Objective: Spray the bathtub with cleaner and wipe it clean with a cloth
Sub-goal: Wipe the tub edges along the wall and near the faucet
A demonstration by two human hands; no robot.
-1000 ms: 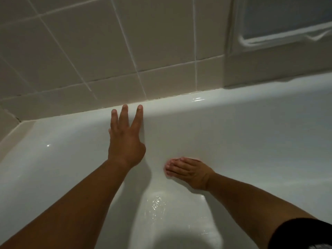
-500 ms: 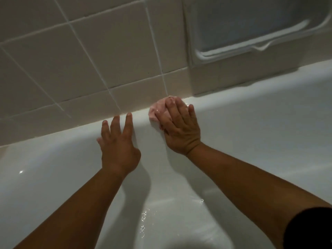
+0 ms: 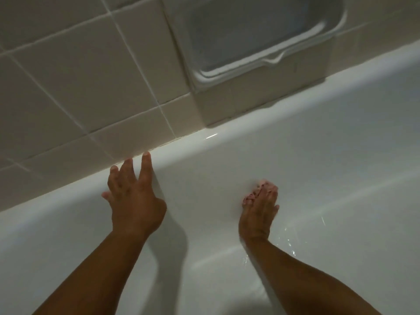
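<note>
White tub (image 3: 341, 169), wet, with glints of water (image 3: 288, 242) low and right of centre. Two bare forearms (image 3: 91, 269) reaching up from the bottom edge of the frame. Left hand (image 3: 134, 198), left of centre, laid flat on the tub's far wall, holding nothing, fingers straight and spread wide, reaching with one fingertip to the rim (image 3: 204, 142). Right hand (image 3: 259, 214), right of centre and well apart from the left, pressing a pink cloth (image 3: 263, 184) against the same wall lower down, fingers close together and nearly straight over it, not wrapped round it. Cloth bunched, showing past the fingertips and along the hand's left edge. Above the rim, pale tiles (image 3: 79, 76) with light grout across the upper left. Recessed soap dish (image 3: 250, 37) at top, right of centre, set among the tiles just above the rim.
</note>
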